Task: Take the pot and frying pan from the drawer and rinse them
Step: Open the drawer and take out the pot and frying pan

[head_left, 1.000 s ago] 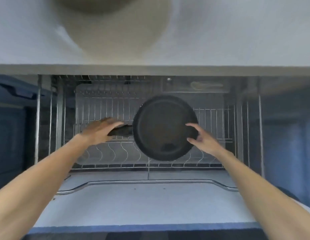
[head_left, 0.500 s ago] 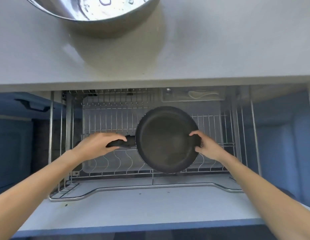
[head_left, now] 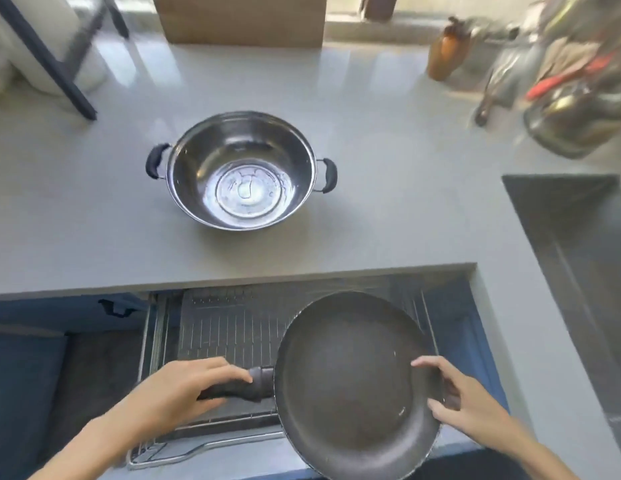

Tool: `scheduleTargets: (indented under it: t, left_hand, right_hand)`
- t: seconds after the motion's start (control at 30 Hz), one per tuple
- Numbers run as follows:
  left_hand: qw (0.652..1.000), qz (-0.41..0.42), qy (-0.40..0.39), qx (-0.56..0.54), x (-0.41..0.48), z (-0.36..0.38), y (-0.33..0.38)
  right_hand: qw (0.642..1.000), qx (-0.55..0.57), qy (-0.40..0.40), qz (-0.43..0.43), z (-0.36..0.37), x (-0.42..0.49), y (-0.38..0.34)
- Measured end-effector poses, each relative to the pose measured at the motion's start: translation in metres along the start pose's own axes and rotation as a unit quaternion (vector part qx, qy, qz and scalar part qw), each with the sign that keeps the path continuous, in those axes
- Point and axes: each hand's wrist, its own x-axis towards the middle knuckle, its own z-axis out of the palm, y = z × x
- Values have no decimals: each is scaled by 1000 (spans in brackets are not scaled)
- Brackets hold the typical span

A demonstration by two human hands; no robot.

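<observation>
I hold a dark round frying pan [head_left: 350, 382] level above the open drawer [head_left: 233, 327], at the lower right. My left hand [head_left: 188, 386] is wrapped around its dark handle. My right hand [head_left: 465, 400] grips the pan's right rim, thumb over the edge. The steel pot [head_left: 241, 171] with two black side handles stands on the grey counter [head_left: 94, 220] behind the drawer, with drops of water on its bottom.
The drawer holds a wire rack [head_left: 229, 323] with a metal front rail [head_left: 198, 448]. A dark sink [head_left: 579, 258] lies at the right. An orange bottle [head_left: 444, 53], a blurred utensil holder [head_left: 579, 98] and a brown box [head_left: 239, 19] stand at the back of the counter.
The frying pan has come up out of the drawer rack and shifted right, still in both hands. My view has tilted up, so the whole pot and the counter now show.
</observation>
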Motion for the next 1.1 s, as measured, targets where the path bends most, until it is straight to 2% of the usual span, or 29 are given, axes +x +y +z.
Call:
scheduleTargets:
  t: [0.17,0.3,0.4,0.57,0.67,0.77,0.93,1.1]
  left_hand:
    - [998,55,28,9,56,-86,46]
    - [993,86,80,12,137,-130,67]
    - [993,60,101,3,209,-133,70]
    - [991,11,128,-28,295,-100,52]
    - [989,-19,147,12,326,-77,48]
    - [982,-54,166,66,335,-56,49]
    - [976,-76,188,75,341,-57,51]
    - [973,-79,195,90,343,-60,56]
  right_hand:
    - [992,-7,120,-39,-74,-27,-41]
    - [977,-37,201,-53,-136,10,-59]
    - [972,-32,228,-45,-186,52,-52]
    - [969,-49,237,-38,-249,144,-20]
    - [972,-74,220,-36,-273,186,9]
    - [976,-83,197,-50,-282,212,28]
    - [978,-74,182,-71,-290,239,37]
    - [981,-64,178,-51,-287,243,42]
